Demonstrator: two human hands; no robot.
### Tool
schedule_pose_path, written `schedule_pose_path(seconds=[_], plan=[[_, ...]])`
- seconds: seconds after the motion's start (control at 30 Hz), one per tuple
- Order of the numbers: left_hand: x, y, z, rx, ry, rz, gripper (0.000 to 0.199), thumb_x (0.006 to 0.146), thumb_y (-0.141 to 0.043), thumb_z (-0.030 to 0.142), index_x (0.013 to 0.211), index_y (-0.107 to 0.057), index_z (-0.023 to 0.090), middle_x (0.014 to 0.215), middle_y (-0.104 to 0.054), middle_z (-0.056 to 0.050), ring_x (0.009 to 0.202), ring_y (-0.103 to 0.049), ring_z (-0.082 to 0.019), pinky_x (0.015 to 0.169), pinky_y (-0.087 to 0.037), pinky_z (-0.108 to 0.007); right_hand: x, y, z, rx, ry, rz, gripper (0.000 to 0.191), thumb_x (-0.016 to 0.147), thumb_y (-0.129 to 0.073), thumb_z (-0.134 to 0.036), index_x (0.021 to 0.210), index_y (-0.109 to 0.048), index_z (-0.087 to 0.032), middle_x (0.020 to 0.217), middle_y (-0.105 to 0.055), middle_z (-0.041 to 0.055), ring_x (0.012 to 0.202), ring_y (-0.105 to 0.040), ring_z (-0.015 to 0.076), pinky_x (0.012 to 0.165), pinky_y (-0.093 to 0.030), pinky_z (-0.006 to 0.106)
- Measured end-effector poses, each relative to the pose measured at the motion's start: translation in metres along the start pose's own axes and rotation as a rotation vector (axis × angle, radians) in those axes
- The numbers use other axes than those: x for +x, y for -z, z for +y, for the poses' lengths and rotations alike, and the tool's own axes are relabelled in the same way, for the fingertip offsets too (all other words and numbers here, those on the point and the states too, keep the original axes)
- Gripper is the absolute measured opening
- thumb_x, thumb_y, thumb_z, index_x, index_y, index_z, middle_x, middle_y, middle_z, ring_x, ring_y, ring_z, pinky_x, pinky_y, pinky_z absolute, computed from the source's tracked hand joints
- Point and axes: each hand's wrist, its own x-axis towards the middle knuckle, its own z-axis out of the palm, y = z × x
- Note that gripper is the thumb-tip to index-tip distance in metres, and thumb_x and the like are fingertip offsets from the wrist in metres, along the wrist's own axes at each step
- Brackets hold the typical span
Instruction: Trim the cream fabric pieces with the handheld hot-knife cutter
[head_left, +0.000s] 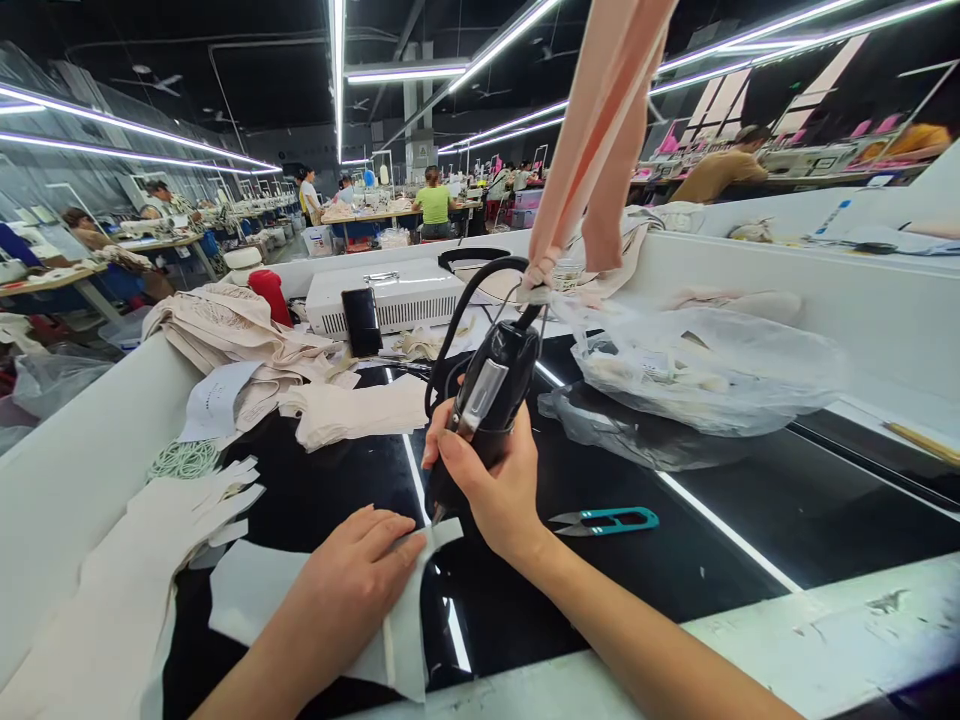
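My right hand (499, 480) is wrapped round a black corded hand tool (491, 385), its narrow tip pointing down at the edge of a pale fabric piece. Pink cloth strips (600, 130) hang from above to the tool's top. Pressed flat on the pale fabric piece (259, 590) is my left hand (352, 580), fingers extended toward the tool's tip. The fabric lies on a glossy black surface (630, 590). Teal thread snips (619, 519) lie to the right of my right hand.
Stacked pale fabric (127, 590) lies at the left, with more cloth (352, 408) farther back. Behind are a phone (361, 322), a white box (405, 290) and a red cone (271, 297). A clear plastic bag (705, 375) sits at the right. People work in the background.
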Motion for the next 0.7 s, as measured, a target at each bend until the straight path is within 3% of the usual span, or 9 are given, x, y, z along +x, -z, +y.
schedule_pose_path(seconds=[0.43, 0.7], plan=[[0.0, 0.004, 0.001, 0.0, 0.003, 0.043, 0.031, 0.111, -0.038, 0.014, 0.118, -0.068, 0.015, 0.113, -0.076, -0.011, 0.103, -0.075, -0.024, 0.094, -0.067, -0.045, 0.004, 0.013, -0.006, 0.015, 0.076, 0.038, 0.028, 0.084, -0.076, -0.028, 0.094, -0.05, -0.027, 0.072, -0.064, -0.008, 0.054, -0.059, 0.0107, 0.051, -0.053, 0.024], [0.001, 0.006, 0.001, 0.002, 0.001, 0.043, 0.029, 0.111, -0.04, 0.016, 0.119, -0.069, 0.015, 0.114, -0.076, -0.011, 0.104, -0.076, -0.024, 0.096, -0.067, -0.044, 0.003, 0.013, -0.007, 0.001, 0.042, 0.048, 0.027, 0.083, -0.076, -0.026, 0.093, -0.051, -0.026, 0.074, -0.064, -0.007, 0.054, -0.061, 0.0107, 0.052, -0.054, 0.024]])
